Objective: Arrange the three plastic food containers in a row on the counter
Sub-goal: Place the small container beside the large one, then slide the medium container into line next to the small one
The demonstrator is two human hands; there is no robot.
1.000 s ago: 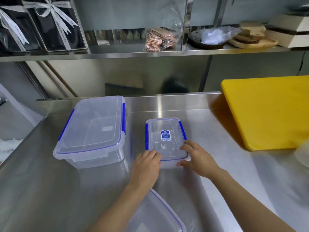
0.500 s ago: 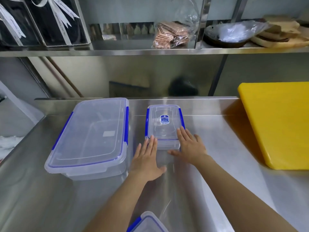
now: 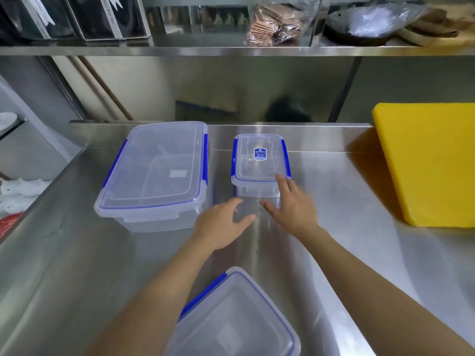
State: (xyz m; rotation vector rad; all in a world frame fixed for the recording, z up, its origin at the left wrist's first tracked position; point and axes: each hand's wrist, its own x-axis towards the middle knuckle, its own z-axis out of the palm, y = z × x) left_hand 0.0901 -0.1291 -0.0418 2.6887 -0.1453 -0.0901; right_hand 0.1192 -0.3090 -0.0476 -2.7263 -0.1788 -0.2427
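Both hands open, gripping nothing: left hand (image 3: 223,222) flat near the counter (image 3: 334,201), right hand (image 3: 291,204) w/ fingertips at the small container (image 3: 259,160)'s near corner. Large container (image 3: 156,170) sits just beside it at the back; third container (image 3: 231,317) is up front, apart from the row. Risk: steel looks slick, so a careless nudge could skew the small one. Blue sticker (image 3: 259,153) on its lid, text too small to read.

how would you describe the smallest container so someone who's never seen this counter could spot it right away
Start at the steel counter under the wall shelf. Near its back edge, two lidded clear boxes with blue clips stand side by side; to their right lies a yellow cutting board. The small container is the right-hand box, beside the large container, and the only one with a blue label on its lid.
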